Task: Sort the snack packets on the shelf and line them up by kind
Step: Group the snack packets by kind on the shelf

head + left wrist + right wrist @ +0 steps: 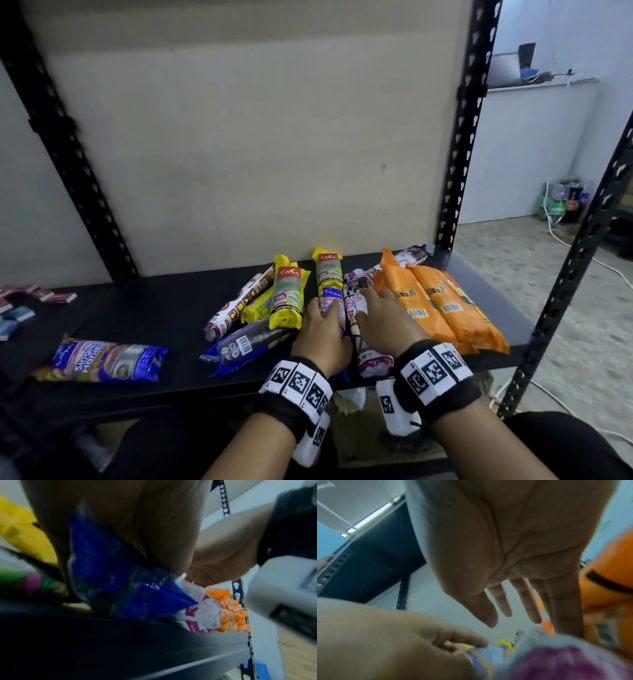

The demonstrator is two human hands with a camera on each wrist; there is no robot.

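Packets [442, 308] crowd black shelf [144, 308] (pale wall [239, 137])

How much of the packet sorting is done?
Done: the orange packets lie side by side on the shelf. In hand: the left hand grips a blue packet; the right hand hangs open above a white-and-purple packet. Left: the mixed pile and a lone blue packet.

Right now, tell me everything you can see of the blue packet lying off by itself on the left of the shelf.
The blue packet is a glossy plastic pillow pack, blue with white lettering, a clear window and gold-brown sealed ends. It lies flat, lengthwise left to right, near the front edge of the black shelf. It looks sealed and full. Nothing touches it but the shelf; neither hand is near.
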